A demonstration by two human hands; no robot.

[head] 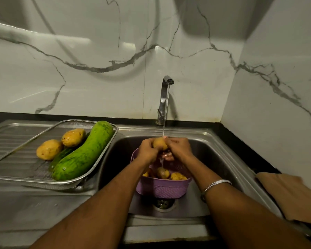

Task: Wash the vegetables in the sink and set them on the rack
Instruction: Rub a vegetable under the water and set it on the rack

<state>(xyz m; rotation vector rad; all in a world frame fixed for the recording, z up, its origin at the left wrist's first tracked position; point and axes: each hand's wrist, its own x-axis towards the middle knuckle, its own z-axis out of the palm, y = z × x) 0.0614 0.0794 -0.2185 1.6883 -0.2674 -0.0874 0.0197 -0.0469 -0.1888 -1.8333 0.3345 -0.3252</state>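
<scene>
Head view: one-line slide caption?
Both hands rub a yellow-brown potato under the running chrome tap, above a purple plastic basket.

A wet yellow potato [160, 143] sits gripped between both hands [164, 150]; more potatoes [169, 174] lie below them.

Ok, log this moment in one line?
step: rinsing | hands: gripping potato | tap: running | rack: two potatoes, cucumber
</scene>
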